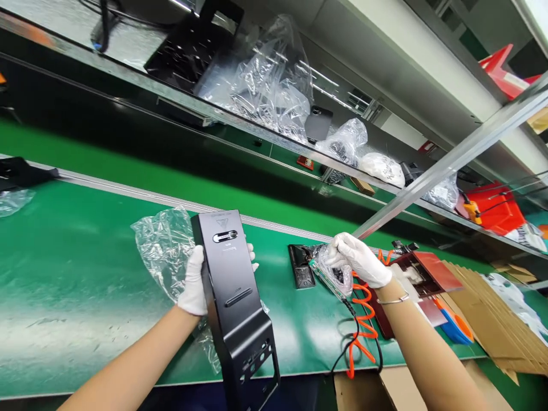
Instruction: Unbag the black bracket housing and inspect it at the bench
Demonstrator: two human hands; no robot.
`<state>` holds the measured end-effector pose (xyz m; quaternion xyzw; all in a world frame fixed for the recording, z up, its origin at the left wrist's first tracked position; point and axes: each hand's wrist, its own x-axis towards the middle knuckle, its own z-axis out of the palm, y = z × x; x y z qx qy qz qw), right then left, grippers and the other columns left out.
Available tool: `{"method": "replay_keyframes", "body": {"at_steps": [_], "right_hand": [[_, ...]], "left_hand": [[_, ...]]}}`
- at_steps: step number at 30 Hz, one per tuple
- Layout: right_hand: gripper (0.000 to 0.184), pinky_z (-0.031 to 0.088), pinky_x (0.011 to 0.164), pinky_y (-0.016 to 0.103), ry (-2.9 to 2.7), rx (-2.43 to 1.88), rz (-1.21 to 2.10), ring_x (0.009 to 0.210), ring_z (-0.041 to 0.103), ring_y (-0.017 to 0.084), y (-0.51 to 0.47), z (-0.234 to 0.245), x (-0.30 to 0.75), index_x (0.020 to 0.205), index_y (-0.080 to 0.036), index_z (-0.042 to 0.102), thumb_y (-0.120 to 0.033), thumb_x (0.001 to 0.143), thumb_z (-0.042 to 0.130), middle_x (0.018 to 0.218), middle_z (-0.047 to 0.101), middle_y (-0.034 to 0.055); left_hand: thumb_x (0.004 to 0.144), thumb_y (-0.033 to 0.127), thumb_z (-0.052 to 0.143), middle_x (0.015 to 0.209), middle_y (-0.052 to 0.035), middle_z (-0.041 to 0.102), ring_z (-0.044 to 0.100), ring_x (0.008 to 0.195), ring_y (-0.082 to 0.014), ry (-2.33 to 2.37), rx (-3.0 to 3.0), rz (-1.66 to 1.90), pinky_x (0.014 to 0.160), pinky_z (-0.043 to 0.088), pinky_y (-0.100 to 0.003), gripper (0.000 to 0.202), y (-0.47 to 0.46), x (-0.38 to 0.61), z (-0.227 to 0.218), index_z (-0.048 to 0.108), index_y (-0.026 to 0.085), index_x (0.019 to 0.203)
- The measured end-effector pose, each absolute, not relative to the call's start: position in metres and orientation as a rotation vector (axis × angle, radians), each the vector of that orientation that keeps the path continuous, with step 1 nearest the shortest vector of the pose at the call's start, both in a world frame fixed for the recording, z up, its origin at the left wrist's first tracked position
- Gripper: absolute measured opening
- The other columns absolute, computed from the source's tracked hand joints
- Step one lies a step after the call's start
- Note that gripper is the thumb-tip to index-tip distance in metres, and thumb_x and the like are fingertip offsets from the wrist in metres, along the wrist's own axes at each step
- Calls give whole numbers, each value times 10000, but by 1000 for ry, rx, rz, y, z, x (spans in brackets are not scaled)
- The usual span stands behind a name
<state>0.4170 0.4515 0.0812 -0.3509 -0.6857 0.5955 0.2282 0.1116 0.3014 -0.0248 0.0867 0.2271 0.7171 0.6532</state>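
Observation:
A long black plastic housing, with an oval slot near its top and a row of holes plus a rectangular opening lower down, is gripped by its sides in my white-gloved left hand. It is tilted above the green bench. My gloved right hand is closed, fingertips pressed together, over a clear plastic bag of small dark parts. What those fingers hold, if anything, cannot be made out. Just below them lies a slim greenish tool with a black cable. Beside it rests a black tray.
An empty clear bag lies behind the housing. An orange coiled hose hangs over the bench's front edge. To the right are a dark red box, a blue-and-orange tape roll and stacked cardboard. A shelf with bagged parts spans overhead.

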Motion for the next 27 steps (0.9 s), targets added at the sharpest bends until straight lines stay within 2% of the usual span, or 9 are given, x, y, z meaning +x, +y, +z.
{"method": "replay_keyframes", "body": {"at_steps": [3, 6, 8, 10, 12, 15, 19, 22, 27], "right_hand": [[607, 589, 778, 294, -1998, -909, 1673, 843, 657, 209, 450, 89, 396, 1005, -163, 459, -700, 910, 725, 931, 613, 70], [569, 543, 911, 300, -2195, -845, 1668, 979, 632, 217, 449, 97, 369, 1011, -125, 569, -663, 923, 729, 1015, 623, 113], [549, 501, 950, 297, -2363, -800, 1496, 1051, 596, 226, 449, 101, 346, 936, -112, 637, -656, 925, 713, 1096, 609, 126], [540, 481, 915, 284, -2409, -750, 1292, 1014, 578, 217, 446, 103, 318, 856, -123, 668, -659, 878, 732, 1056, 601, 101], [546, 485, 818, 265, -2345, -735, 1254, 892, 570, 192, 441, 101, 288, 800, -130, 647, -665, 814, 756, 930, 587, 78], [588, 493, 671, 237, -2259, -786, 1419, 732, 561, 161, 429, 93, 243, 856, -138, 575, -704, 774, 714, 821, 575, 56], [636, 496, 556, 225, -2244, -889, 1577, 622, 567, 152, 411, 76, 198, 898, -147, 488, -740, 711, 623, 821, 603, 77], [526, 428, 460, 171, -2264, -1010, 1592, 545, 530, 124, 402, 67, 182, 848, -143, 486, -640, 705, 583, 755, 585, 59], [190, 393, 423, 113, -2303, -1195, 1501, 474, 469, 74, 399, 68, 171, 797, -133, 483, -288, 907, 491, 663, 526, -4]], "left_hand": [[525, 713, 868, 1308, -143, 639, 684, 1069, -282, 433, 174, 1599, 956, 612, -497, 955, 303, 110, -31, 637, 180, 1283], [597, 712, 837, 1282, -127, 656, 682, 1068, -263, 328, 208, 1578, 982, 606, -474, 886, 305, 107, -37, 653, 167, 1271], [625, 712, 823, 1272, -120, 662, 676, 1082, -257, 267, 221, 1565, 994, 604, -457, 860, 305, 105, -40, 664, 150, 1256], [640, 705, 819, 1270, -116, 664, 668, 1101, -255, 214, 221, 1561, 1004, 599, -443, 845, 305, 103, -42, 669, 139, 1248], [653, 703, 814, 1271, -106, 664, 665, 1106, -245, 165, 217, 1577, 1007, 597, -426, 839, 304, 102, -44, 665, 141, 1258], [655, 707, 813, 1234, -99, 682, 677, 1066, -228, 117, 205, 1551, 1003, 594, -391, 844, 303, 103, -49, 668, 132, 1255], [660, 678, 828, 1187, -76, 703, 682, 1042, -205, 37, 162, 1540, 987, 589, -360, 762, 304, 106, -51, 695, 173, 1214], [682, 645, 832, 1132, -66, 717, 682, 1008, -189, -24, 177, 1583, 931, 593, -329, 678, 304, 104, -47, 715, 181, 1162], [655, 664, 839, 1137, -69, 715, 688, 984, -217, 54, 148, 1585, 907, 583, -348, 703, 303, 101, -47, 713, 209, 1176]]}}
